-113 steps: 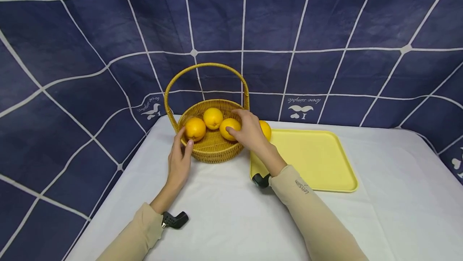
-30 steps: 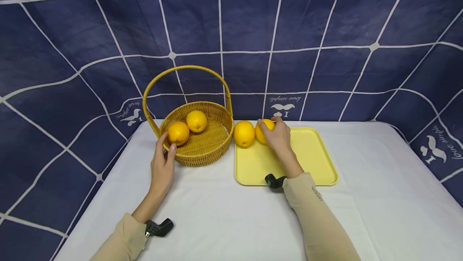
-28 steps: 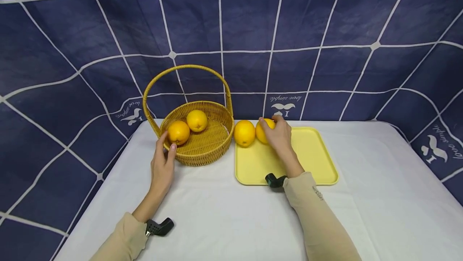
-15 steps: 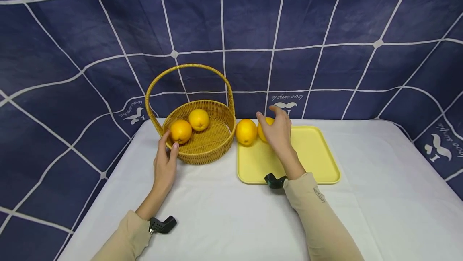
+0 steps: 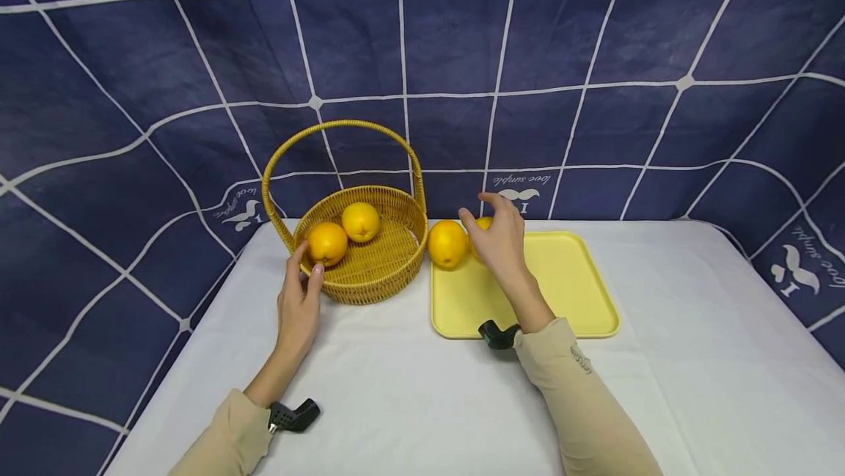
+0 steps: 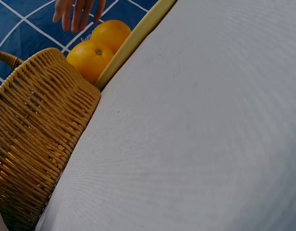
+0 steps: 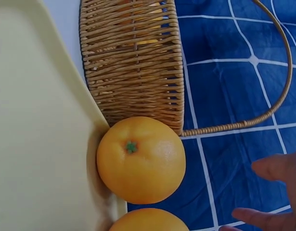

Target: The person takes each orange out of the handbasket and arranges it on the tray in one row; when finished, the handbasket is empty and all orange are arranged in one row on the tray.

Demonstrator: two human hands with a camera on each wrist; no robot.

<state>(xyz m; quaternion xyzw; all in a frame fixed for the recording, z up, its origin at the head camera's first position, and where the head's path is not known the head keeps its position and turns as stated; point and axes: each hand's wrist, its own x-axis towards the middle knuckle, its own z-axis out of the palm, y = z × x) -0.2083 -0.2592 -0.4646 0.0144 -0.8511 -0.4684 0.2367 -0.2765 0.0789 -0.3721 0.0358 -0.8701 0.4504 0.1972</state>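
Note:
My left hand [image 5: 300, 311] holds the left front rim of a woven basket [image 5: 370, 291] with an arched handle. Inside it lie two oranges, a front one [image 5: 327, 244] near my fingertips and another [image 5: 361, 222] behind. A yellow tray [image 5: 554, 285] stands to the basket's right. On its back left corner rest two more oranges side by side, the left one [image 5: 447, 244] beside the basket and the right one [image 5: 484, 224] partly hidden by my right hand [image 5: 503, 241]. That hand hovers over them with spread fingers and nothing in its grasp; the right wrist view shows its fingertips apart from the fruit.
A white cloth [image 5: 396, 395] covers the table. Behind it hangs a dark blue curtain [image 5: 370, 36] with white grid lines. The tall basket handle [image 5: 346, 122] arches up in front of the curtain. Each wrist carries a small black device [image 5: 295, 416].
My right hand took an orange out of the basket, set it on the tray next to another, then let go and rose slightly leftward. My left hand stays at the basket rim.

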